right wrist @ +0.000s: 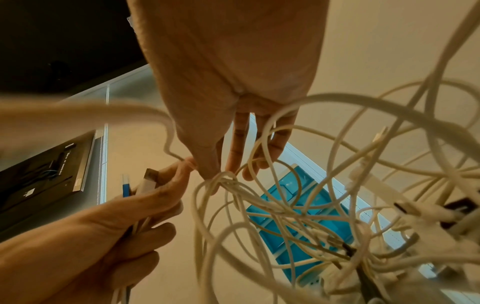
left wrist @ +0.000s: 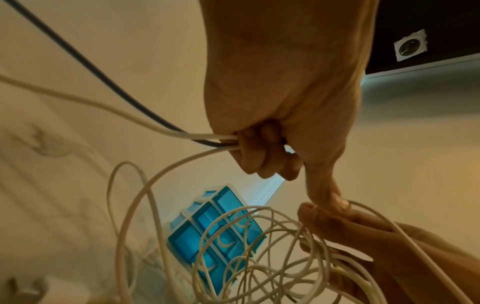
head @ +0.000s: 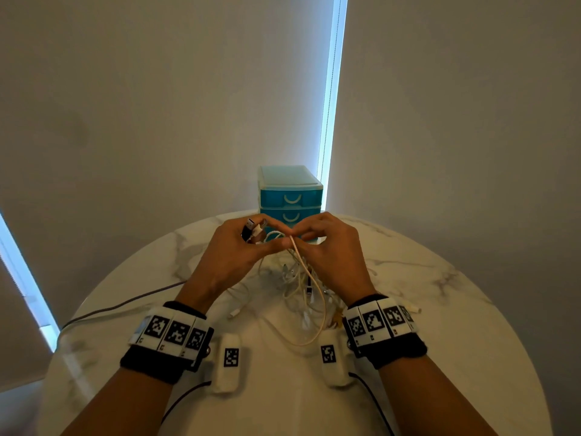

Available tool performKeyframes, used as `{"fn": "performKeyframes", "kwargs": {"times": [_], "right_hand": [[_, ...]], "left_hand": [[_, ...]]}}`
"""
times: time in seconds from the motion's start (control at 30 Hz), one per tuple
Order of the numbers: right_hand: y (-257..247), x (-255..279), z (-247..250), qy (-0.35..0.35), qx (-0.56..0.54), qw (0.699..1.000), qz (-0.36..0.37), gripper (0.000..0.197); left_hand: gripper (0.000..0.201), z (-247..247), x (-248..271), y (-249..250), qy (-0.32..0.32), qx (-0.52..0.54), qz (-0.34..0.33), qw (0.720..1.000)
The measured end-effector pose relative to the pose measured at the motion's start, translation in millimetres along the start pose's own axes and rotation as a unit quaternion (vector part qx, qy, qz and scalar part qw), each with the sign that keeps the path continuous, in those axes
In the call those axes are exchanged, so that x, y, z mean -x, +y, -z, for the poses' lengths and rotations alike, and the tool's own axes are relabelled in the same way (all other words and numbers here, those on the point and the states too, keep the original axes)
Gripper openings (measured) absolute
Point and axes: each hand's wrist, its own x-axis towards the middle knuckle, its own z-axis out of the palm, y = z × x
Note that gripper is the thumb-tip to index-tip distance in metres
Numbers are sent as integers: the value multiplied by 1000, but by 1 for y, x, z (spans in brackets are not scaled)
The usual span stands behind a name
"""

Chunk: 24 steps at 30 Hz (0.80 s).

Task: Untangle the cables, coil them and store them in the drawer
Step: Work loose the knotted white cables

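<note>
Both hands are raised over a tangle of white cables [head: 301, 287] on the round marble table [head: 456, 325]. My left hand [head: 265, 239] grips several cable ends, whose USB plugs [head: 251, 229] stick out above its fingers. In the left wrist view its curled fingers [left wrist: 262, 152] close on white strands and a dark one. My right hand [head: 294, 240] pinches a cream cable [head: 309, 278] that hangs in a long loop; its thumb and fingertips [right wrist: 207, 170] meet at a knot of strands [right wrist: 226, 181]. The two hands touch at the tips. Behind them stands the blue drawer unit [head: 290, 199], its visible drawers closed.
A dark cable [head: 125, 305] runs off the table's left edge. Loose connectors [head: 235, 313] lie near the tangle. The drawer unit stands at the table's far edge against the wall, beside a bright window strip [head: 330, 121]. Bare marble lies to the left and right.
</note>
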Motion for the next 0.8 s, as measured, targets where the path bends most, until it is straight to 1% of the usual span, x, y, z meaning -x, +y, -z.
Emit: {"fn": "performKeyframes", "kwargs": {"times": [0.07, 0.13, 0.2, 0.27, 0.33, 0.4, 0.43, 0.47, 0.53, 0.6, 0.7, 0.8], "right_hand": [[-3, 1, 0, -23, 2, 1000, -4, 23], [-4, 3, 0, -47, 10, 999, -12, 19], [-2, 3, 1, -61, 29, 997, -24, 15], [1, 1, 4, -50, 49, 997, -34, 14], [4, -1, 10, -39, 74, 995, -49, 12], [7, -1, 13, -55, 87, 993, -62, 8], [8, -1, 14, -70, 88, 991, -67, 7], [8, 0, 13, -84, 99, 989, -69, 11], [11, 0, 12, -113, 150, 980, -71, 29], [11, -2, 13, -128, 188, 971, -76, 39], [14, -3, 16, -122, 178, 971, -100, 37], [12, -3, 19, -143, 151, 971, -119, 32]], "left_hand": [[11, 1, -2, -3, 30, -7, -1, 1000], [8, 2, -2, -6, 68, 30, -3, 997], [8, 2, -4, -5, 124, 76, 0, 989], [7, 4, -5, -2, 180, 117, -9, 977], [8, 9, -8, -3, 248, 170, -4, 954], [14, 15, -12, -10, 289, 209, 12, 934], [16, 17, -13, -13, 288, 214, 17, 933], [15, 17, -13, -13, 280, 218, 17, 935], [14, 17, -12, -13, 260, 235, 6, 937], [15, 17, -13, -11, 249, 255, -1, 935], [17, 20, -15, -14, 251, 282, 12, 926], [19, 22, -15, -15, 250, 295, 16, 922]]}}
